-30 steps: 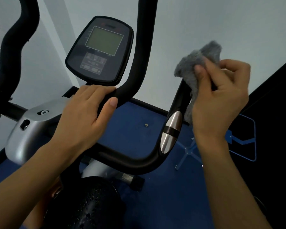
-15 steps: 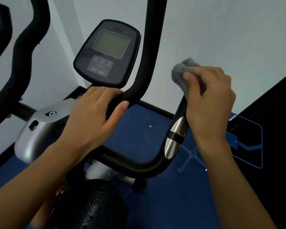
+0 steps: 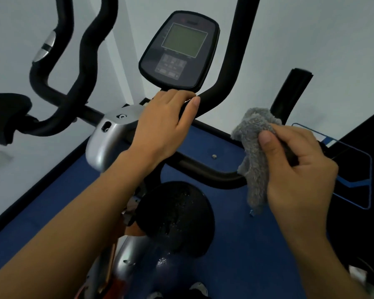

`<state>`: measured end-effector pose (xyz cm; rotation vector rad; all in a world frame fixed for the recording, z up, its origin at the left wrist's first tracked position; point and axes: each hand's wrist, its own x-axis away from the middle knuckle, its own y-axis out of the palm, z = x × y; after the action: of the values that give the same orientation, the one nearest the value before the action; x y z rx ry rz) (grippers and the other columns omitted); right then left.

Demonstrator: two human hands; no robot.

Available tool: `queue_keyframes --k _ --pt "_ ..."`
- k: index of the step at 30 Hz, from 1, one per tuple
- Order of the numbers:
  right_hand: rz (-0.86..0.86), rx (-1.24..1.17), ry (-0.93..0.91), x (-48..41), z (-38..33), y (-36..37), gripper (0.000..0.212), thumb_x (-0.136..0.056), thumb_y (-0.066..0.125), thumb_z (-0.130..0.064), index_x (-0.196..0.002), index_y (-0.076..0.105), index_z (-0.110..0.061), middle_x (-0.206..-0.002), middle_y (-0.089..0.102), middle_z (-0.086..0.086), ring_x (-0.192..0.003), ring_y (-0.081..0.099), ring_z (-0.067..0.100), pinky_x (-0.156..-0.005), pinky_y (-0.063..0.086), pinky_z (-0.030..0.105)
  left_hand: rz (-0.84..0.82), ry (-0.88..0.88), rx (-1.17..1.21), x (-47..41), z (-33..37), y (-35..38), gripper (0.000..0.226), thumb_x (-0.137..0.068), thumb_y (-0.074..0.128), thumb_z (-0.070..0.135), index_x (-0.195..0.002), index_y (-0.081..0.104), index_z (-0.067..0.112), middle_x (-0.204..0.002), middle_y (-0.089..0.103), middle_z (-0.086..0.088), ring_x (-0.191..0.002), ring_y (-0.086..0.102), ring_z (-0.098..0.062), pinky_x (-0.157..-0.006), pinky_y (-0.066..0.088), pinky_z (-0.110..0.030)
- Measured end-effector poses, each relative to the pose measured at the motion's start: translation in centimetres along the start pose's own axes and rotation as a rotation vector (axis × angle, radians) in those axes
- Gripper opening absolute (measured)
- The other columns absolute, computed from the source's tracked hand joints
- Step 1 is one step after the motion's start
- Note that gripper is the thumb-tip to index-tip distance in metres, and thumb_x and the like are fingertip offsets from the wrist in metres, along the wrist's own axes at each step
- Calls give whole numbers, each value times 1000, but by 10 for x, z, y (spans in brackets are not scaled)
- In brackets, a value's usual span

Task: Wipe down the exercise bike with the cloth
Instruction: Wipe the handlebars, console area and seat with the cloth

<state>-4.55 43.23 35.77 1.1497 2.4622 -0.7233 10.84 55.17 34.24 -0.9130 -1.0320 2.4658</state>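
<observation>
Both hands are on the black-and-silver exercise bike: the left hand curls over the smooth black tube of the handlebar just below the oval dark console, while the right hand grips the fluffy grey terry cloth wrapped round the handlebar's right upright, thumb pressed into the pile. The bike stands on a matte blue floor beside a pale wall, its rounded black cover speckled with droplets (they glint white). Markings around the console's greenish screen are too blurred to read.
</observation>
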Motion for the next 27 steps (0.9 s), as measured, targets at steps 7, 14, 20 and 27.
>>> queue_keyframes --k 7,14,20,27 --pt "-104 -35 155 55 -29 5 14 -79 58 -32 -91 64 -30 -90 60 -12 -86 58 -3 -71 42 4 22 -122 199 43 -15 -5 56 -92 20 50 -130 48 20 -117 57 3 -108 51 -13 -87 37 -27" --pt "-161 263 44 91 -33 36 22 -78 67 -21 -99 70 -14 -92 52 -2 -87 53 20 -73 43 17 38 -126 243 51 -18 -3 51 -95 24 42 -135 45 17 -126 55 -2 -117 47 -15 -93 34 -24" --pt "-112 468 -126 108 -33 42 15 -79 65 -17 -89 72 -9 -83 55 -4 -84 36 12 -62 47 37 31 -75 233 47 -20 -5 53 -95 20 45 -127 51 15 -111 60 -4 -104 51 -18 -85 39 -28" --pt "-164 547 -153 131 -39 46 21 -82 57 -24 -88 72 -12 -79 60 -1 -84 40 10 -72 25 25 37 -58 276 45 -23 -4 46 -99 22 39 -113 56 12 -92 54 2 -91 53 -22 -74 36 -26"
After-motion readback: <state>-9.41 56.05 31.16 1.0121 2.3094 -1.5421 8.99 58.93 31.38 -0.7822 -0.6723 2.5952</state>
